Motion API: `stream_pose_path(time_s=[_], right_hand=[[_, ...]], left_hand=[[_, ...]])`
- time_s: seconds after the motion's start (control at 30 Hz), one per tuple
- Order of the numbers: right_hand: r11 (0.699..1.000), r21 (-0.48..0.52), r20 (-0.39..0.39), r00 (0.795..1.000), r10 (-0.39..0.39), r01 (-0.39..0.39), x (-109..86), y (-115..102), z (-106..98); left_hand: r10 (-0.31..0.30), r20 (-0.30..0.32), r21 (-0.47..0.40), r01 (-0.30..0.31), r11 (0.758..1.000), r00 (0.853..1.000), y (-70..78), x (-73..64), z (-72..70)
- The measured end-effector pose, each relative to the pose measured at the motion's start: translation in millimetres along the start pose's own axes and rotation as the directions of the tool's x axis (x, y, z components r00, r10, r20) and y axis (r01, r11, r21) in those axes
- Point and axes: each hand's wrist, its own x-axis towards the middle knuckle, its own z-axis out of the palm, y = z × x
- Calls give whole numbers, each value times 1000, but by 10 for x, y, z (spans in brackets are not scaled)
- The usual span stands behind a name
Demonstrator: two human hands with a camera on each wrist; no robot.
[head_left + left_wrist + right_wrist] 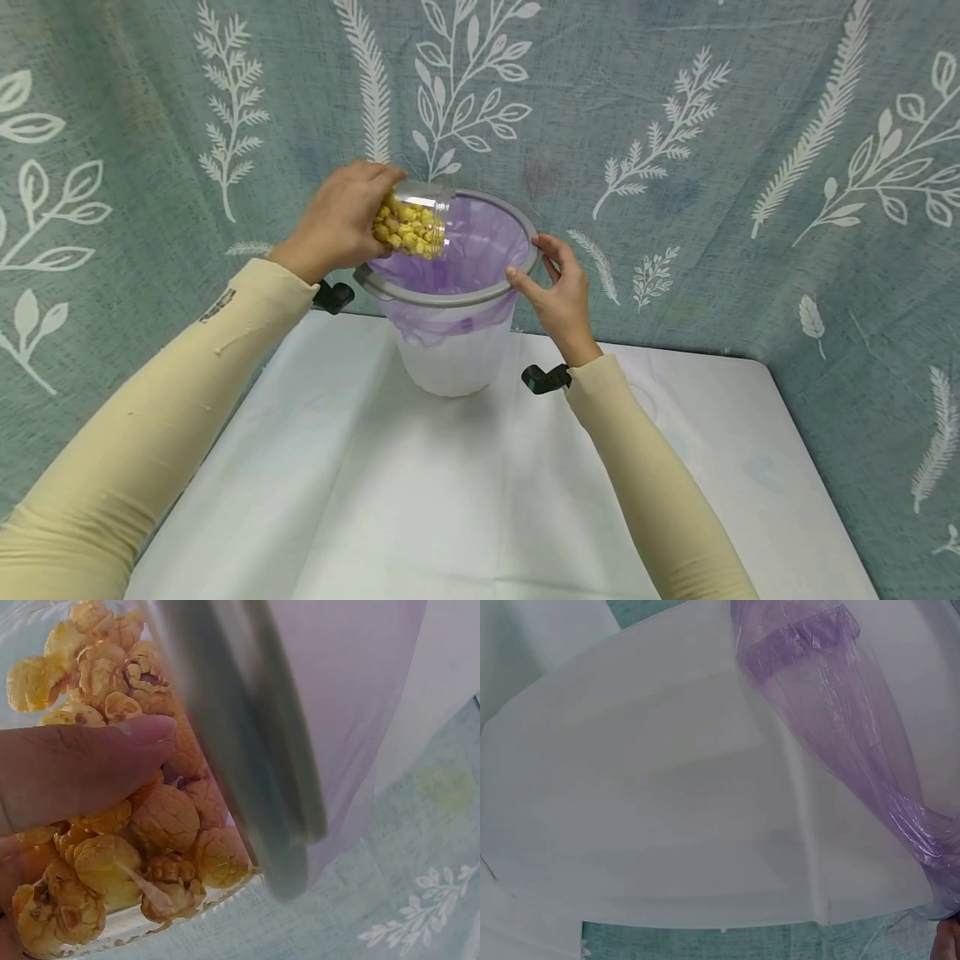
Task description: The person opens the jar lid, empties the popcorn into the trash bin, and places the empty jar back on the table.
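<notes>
My left hand (347, 212) grips a clear jar (423, 196) on its side, mouth pointing right over the opening of a white trash can (450, 362). Yellow popcorn (408, 225) fills the jar's lower part; in the left wrist view the thumb (90, 769) presses along the jar wall, close to the can's grey rim (247, 735). A purple bag (487, 242) lines the can and folds down over its outside. At the rim's right side, my right hand (557, 292) pinches the edge between thumb and fingers. The right wrist view mostly shows the can's white side (652, 780) and the bag (847, 712).
The can stands near the back edge of a white-covered table (420, 500). Behind and beside it hangs a grey-green curtain (570, 108) with white leaf prints.
</notes>
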Motion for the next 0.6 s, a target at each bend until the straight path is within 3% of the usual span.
stream_pose_path(time_s=[0.5,0.6], right_hand=[[1000,17,-11,1000,0,0,0,-1,-2],[1000,28,-8,1000,9,-9,-28,-150,15]], left_hand=[[36,18,83,-37,996,999,60,5,41],[50,15,89,-51,995,999,69,0,45]])
